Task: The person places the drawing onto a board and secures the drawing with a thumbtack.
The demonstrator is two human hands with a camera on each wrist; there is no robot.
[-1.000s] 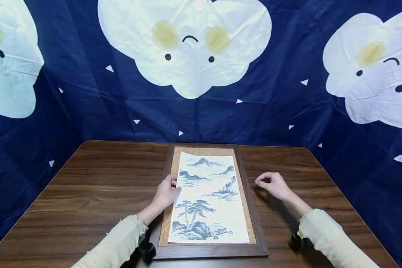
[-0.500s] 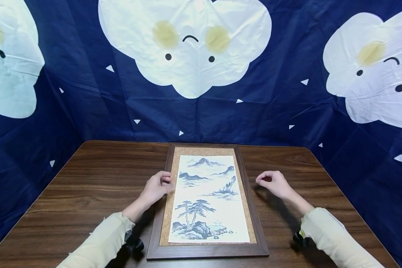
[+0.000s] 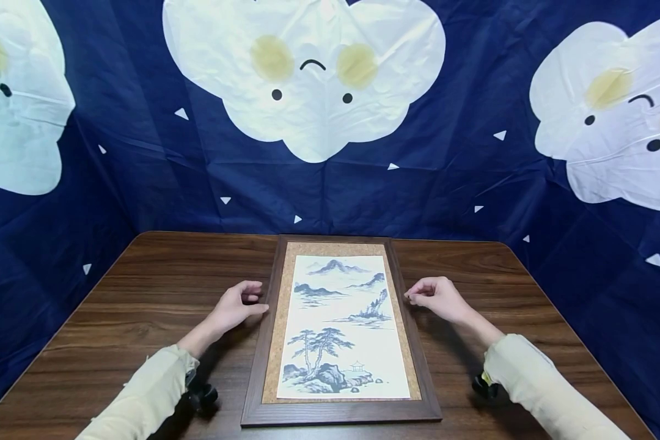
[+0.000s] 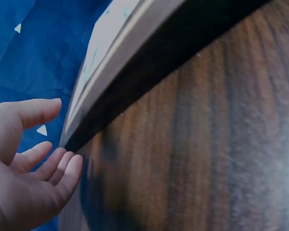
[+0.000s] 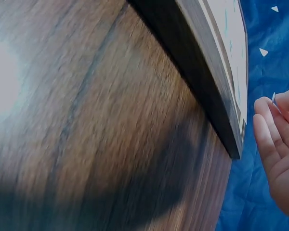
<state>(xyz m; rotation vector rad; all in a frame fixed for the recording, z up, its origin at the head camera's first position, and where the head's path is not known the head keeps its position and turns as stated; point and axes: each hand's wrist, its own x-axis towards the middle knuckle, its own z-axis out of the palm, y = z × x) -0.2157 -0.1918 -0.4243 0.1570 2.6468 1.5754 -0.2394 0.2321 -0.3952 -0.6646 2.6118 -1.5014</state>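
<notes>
A sheet of paper point(image 3: 335, 318) printed with blue-grey mountains, pines and a pavilion lies flat on a cork board point(image 3: 275, 366) in a dark wooden frame point(image 3: 341, 412). My left hand point(image 3: 235, 308) is just off the frame's left side, fingers relaxed and thumb apart, with nothing in it. The left wrist view shows that hand point(image 4: 33, 168) beside the raised frame edge point(image 4: 130, 72). By the frame's right side, my right hand point(image 3: 434, 296) has thumb and index together. In the right wrist view, a pale sliver point(image 5: 273, 97) shows at their tips; I cannot tell whether it is a fingernail or something pinched.
The brown wood-grain table point(image 3: 159, 293) extends on both sides of the frame. A dark blue curtain point(image 3: 319, 189) with white clouds surrounds its back and sides. Dark wrist cameras hang below both cream sleeves point(image 3: 143, 391).
My left hand has let go of the paper's left edge and drawn back left past the frame. The paper's raised corner now lies flat. My right hand has moved left toward the frame.
</notes>
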